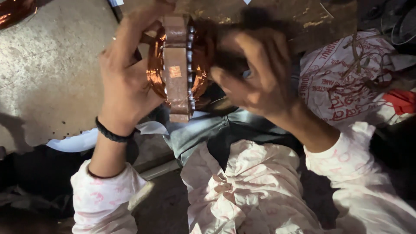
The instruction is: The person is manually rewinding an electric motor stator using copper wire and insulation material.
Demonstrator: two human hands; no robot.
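Copper windings gleam on the wound motor core (177, 69), which is held edge-on in the air above the lap, near the top of the view, its stacked metal band facing the camera with a row of small pale teeth along one edge. The core is gripped from its left face by the left hand (123, 82), whose fingers are clamped around the coil and rim. The right hand (255, 71) is pressed to the opposite face, blurred by motion, its fingers curled together against the windings; whether anything is pinched between them cannot be told. For steady work the core is best kept braced by the left hand, thumb kept off the bare wire, so that the coil is not scraped or bent while the right side is handled. A black wristband (113, 134) is worn on the left wrist. Beyond lie a rough concrete floor (56, 65) and a printed white sack (342, 82) with loose wire scraps.
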